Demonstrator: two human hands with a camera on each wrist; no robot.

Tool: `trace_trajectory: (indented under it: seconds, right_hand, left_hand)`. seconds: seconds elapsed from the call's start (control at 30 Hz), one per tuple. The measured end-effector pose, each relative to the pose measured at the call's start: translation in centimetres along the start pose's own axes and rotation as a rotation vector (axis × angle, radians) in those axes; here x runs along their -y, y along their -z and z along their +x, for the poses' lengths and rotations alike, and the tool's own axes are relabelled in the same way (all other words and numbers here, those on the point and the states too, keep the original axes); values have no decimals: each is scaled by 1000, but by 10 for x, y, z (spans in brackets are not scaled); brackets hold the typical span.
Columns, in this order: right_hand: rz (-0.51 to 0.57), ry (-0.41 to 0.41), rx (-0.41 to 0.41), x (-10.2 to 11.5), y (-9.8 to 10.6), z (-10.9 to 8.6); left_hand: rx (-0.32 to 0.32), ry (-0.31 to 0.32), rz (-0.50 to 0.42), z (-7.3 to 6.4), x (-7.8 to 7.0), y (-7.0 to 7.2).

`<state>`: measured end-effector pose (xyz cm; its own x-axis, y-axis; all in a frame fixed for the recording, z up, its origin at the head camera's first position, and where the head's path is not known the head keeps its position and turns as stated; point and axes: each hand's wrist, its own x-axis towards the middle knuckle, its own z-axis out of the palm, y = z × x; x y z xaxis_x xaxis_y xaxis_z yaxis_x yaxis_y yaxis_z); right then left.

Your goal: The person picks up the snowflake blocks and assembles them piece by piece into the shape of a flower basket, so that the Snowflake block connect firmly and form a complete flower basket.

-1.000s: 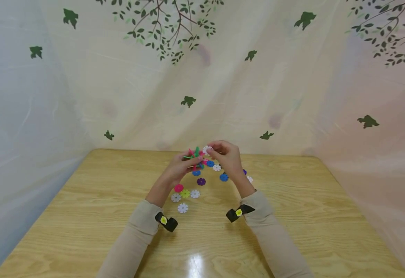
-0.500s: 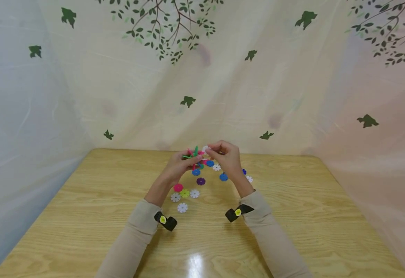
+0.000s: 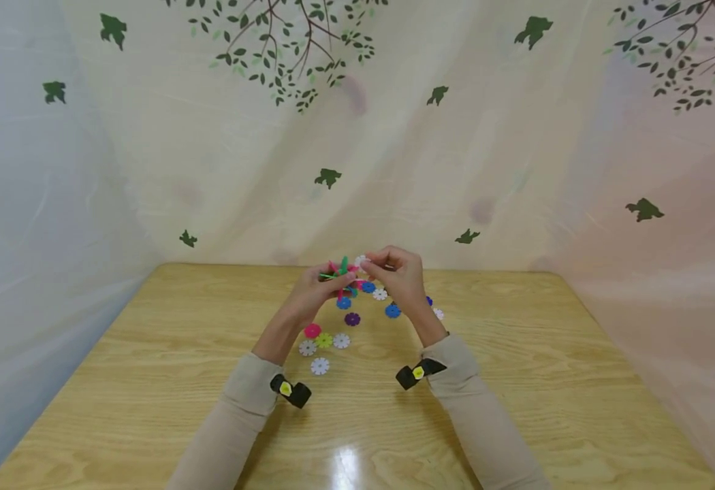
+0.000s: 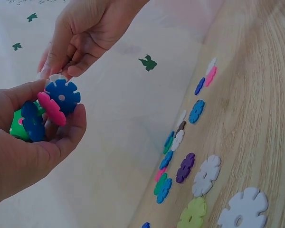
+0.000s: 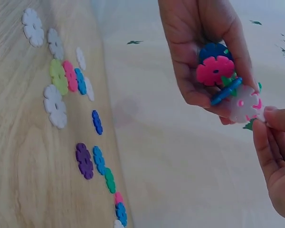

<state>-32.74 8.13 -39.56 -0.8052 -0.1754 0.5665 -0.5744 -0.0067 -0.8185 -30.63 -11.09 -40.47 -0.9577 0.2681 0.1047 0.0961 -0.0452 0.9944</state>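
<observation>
The likeliest trouble from here is that the white, notched, flower-shaped plastic disc [image 3: 360, 262] slips or skews: the right hand [image 4: 88, 35] has only a narrow pinch of thumb and fingers on its edge, so a push out of line with a slot could twist it away. Whether it is seated cannot be told, as those fingers cover the join. Too firm a squeeze from the left hand [image 4: 26, 152], whose fingers and thumb curl round the many-coloured cluster of interlocked plastic flower discs [image 5: 226, 90], could spring a piece loose; it might land among the loose ones, such as the purple plastic flower disc [image 3: 352, 319] on the pale wooden tabletop [image 3: 578, 381]. The cluster is held in the air between both hands, towards the tabletop's far side. Roughly ball-like, with discs facing several ways, it has no clear long axis; if anything, it spreads from the left palm towards the right fingers. In the left wrist view its bright blue disc [image 4: 70, 94] faces the camera, while its pink disc [image 4: 51, 108] leans aslant; in the head view the white disc sits at the cluster's upper right.
</observation>
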Motion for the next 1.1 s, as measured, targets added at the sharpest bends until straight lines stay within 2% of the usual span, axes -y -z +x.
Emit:
trace_trajectory:
  seconds: [0.2,0.4,0.53,0.6,0.7,0.8,0.93,1.0,1.1]
  right_hand:
    - [8,20,6,0,-1,0]
    - [-22,20,56,1,2,1]
    - [7,-12,47,1,1,1]
    - [39,-44,28,0,0,0]
    - [91,-106,-8,-1,-5,-1]
    - [123,-176,-46,-1,-10,-3]
    - [154,-245,-76,1,-15,-5]
    - [152,-268,-57,2,-15,-4]
    - [110,-309,21,5,-9,-2]
  left_hand:
    - [-5,-13,-18,-2,-2,0]
    - [0,-31,31,-4,-5,0]
    - [-50,-9,121,-4,-7,1]
    - [-94,17,129,-3,-8,1]
    - [-163,54,73,-2,-7,0]
    - [-192,62,-52,-1,-5,-3]
    - [-166,32,-205,2,-4,-4]
    - [-150,16,-229,3,-3,-2]
    - [-137,9,-238,4,-2,3]
